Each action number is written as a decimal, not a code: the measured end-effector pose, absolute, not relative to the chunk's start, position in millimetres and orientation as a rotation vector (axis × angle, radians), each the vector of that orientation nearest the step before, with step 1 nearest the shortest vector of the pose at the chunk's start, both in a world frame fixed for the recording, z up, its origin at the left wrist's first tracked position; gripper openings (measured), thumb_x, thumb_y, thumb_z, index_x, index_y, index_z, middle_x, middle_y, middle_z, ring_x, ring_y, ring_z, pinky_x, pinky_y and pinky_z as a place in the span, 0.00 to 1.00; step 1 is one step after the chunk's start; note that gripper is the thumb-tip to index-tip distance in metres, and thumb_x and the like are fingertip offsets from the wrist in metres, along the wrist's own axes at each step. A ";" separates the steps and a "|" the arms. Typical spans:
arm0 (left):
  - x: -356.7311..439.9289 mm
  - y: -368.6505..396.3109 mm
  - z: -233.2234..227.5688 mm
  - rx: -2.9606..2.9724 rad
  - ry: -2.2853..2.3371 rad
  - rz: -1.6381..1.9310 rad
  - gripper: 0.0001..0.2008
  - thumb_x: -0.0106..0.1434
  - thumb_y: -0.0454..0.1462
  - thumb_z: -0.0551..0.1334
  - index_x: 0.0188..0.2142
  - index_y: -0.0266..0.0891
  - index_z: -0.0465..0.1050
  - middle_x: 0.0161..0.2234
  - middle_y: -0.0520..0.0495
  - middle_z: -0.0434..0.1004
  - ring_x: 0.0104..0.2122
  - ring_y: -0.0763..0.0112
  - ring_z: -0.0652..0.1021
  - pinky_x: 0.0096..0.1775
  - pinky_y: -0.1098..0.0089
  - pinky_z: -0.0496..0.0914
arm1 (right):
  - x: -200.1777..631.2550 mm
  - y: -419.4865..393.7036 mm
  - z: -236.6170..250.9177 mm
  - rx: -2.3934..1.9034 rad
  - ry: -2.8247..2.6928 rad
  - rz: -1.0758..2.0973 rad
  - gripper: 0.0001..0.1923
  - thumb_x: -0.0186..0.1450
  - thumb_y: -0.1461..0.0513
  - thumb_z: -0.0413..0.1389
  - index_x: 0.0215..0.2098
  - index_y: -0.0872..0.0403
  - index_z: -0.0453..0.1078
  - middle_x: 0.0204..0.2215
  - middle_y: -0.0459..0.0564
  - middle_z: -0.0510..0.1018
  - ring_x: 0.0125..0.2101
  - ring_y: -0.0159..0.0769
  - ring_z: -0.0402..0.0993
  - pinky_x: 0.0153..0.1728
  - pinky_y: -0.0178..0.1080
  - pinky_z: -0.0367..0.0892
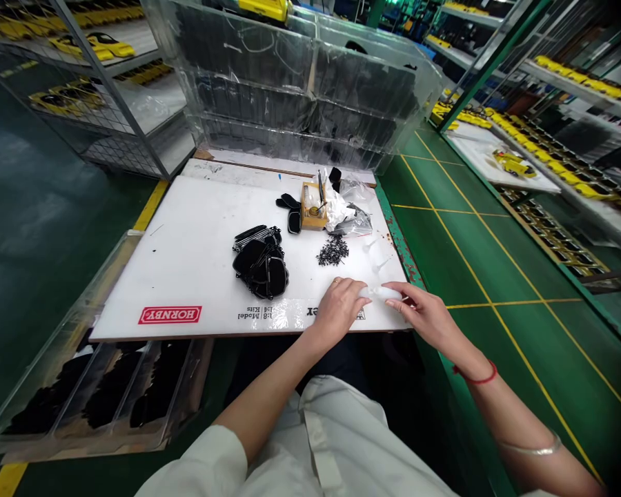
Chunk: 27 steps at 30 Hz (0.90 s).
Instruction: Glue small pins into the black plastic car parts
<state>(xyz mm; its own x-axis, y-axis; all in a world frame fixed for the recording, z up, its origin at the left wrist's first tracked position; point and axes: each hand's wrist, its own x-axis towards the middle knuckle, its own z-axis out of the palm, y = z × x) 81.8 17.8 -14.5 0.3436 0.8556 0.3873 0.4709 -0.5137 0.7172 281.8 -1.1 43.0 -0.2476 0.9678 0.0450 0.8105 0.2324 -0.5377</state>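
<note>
Near the table's front right edge, both my hands are closed on a small white plastic bottle [388,293] lying sideways between them. My left hand [337,307] grips its left end, and my right hand [427,314] pinches its body between thumb and fingers. The left end is mostly covered by fingers. Just beyond the hands lie slender clear nozzle tips [379,265]. A heap of small black parts [333,250] is spread further back. To the left sits a pile of black oval-shaped pieces [261,264] with thin frames.
A small wooden box [313,207] holding tools stands on the white table [186,235], beside clear plastic bags [356,217] and several black pieces [291,212]. Clear bins [300,83] rise behind. A divided tray [101,393] sits lower left. Racks with yellow model bodies [548,162] flank both sides.
</note>
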 end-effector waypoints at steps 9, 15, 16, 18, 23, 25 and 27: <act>82.6 18.0 -15.9 2.123 1.157 1.048 0.12 0.64 0.41 0.57 0.45 0.38 0.69 0.38 0.46 0.74 0.40 0.62 0.70 0.46 0.62 0.67 | 282.5 0.9 49.4 -1.633 -2.242 0.544 0.17 0.67 0.54 0.50 0.50 0.51 0.67 0.41 0.52 0.76 0.32 0.35 0.74 0.31 0.36 0.70; 83.0 17.4 -16.0 2.117 1.133 1.060 0.11 0.65 0.40 0.56 0.45 0.38 0.69 0.39 0.45 0.73 0.40 0.63 0.70 0.47 0.63 0.67 | 282.2 2.8 56.9 -1.629 -2.337 0.492 0.17 0.67 0.54 0.49 0.50 0.52 0.66 0.42 0.52 0.76 0.33 0.35 0.75 0.33 0.37 0.71; 83.1 17.2 -16.2 2.117 1.136 1.063 0.11 0.65 0.40 0.57 0.45 0.37 0.69 0.39 0.45 0.73 0.40 0.62 0.70 0.47 0.63 0.67 | 281.8 3.0 58.4 -1.631 -2.352 0.485 0.17 0.67 0.54 0.49 0.51 0.52 0.66 0.42 0.52 0.76 0.32 0.35 0.75 0.33 0.37 0.71; 83.4 16.8 -16.7 2.117 1.141 1.067 0.11 0.64 0.40 0.57 0.45 0.38 0.69 0.39 0.46 0.74 0.40 0.62 0.70 0.47 0.63 0.67 | 280.8 3.4 61.6 -1.636 -2.375 0.482 0.17 0.67 0.54 0.49 0.50 0.52 0.66 0.42 0.52 0.76 0.31 0.35 0.76 0.32 0.37 0.71; 83.7 16.7 -17.0 2.116 1.151 1.073 0.12 0.64 0.40 0.57 0.45 0.37 0.69 0.38 0.45 0.74 0.41 0.62 0.71 0.46 0.62 0.67 | 278.8 4.2 67.7 -1.657 -2.385 0.505 0.17 0.67 0.54 0.49 0.50 0.52 0.67 0.40 0.51 0.77 0.30 0.34 0.75 0.32 0.36 0.70; 83.7 16.9 -16.7 2.119 1.154 1.070 0.12 0.64 0.40 0.57 0.45 0.37 0.69 0.38 0.45 0.74 0.41 0.62 0.71 0.47 0.62 0.67 | 278.7 4.7 69.1 -1.662 -2.394 0.510 0.17 0.67 0.54 0.49 0.50 0.52 0.67 0.39 0.51 0.77 0.29 0.34 0.75 0.32 0.36 0.70; 83.7 17.1 -16.5 2.121 1.157 1.064 0.12 0.64 0.41 0.57 0.45 0.38 0.69 0.38 0.45 0.74 0.41 0.62 0.71 0.47 0.62 0.68 | 278.8 5.3 70.3 -1.669 -2.406 0.515 0.17 0.67 0.53 0.49 0.50 0.52 0.67 0.38 0.50 0.77 0.29 0.34 0.75 0.31 0.36 0.70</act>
